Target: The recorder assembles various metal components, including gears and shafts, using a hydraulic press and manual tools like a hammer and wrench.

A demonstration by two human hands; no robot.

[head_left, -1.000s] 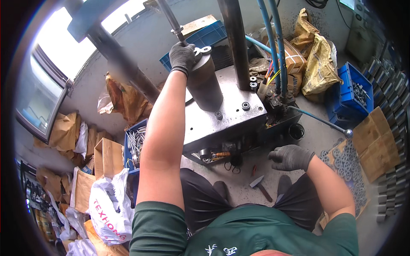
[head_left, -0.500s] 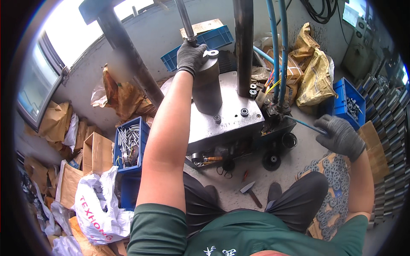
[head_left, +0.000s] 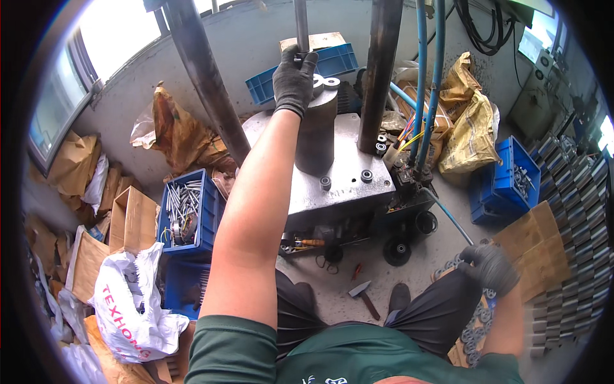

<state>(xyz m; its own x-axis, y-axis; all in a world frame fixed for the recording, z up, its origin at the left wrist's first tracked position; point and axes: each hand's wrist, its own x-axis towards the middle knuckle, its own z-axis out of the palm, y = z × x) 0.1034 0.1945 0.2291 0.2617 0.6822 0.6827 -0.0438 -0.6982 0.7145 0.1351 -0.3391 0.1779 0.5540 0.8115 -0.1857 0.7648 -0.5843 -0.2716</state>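
My left hand [head_left: 293, 82], in a dark grey glove, is raised above a thick dark steel cylinder [head_left: 316, 137]. Its fingers curl together at the lower end of a vertical metal rod [head_left: 302, 24]; whatever lies inside them is hidden. Two small metal rings [head_left: 330, 83] rest on the cylinder's top, beside the left wrist. The cylinder stands on a heavy steel press table [head_left: 348, 192]. Over at the right, my gloved right hand [head_left: 491, 267] is closed around the end of a thin blue lever [head_left: 451, 219], which slopes down from the valve block [head_left: 409, 168].
Two dark posts flank the cylinder, the right post [head_left: 378, 77] beside blue hoses [head_left: 437, 77]. A hammer [head_left: 364, 299] lies on the floor between my feet. Blue crates [head_left: 208, 211] of metal parts stand left and right. Stacked metal pieces [head_left: 569, 256] line the right side.
My right hand has brought the lever's end down and nearer my right knee. My left hand's fingers have gone up the rod, uncovering more of the rings. The view has shifted slightly.
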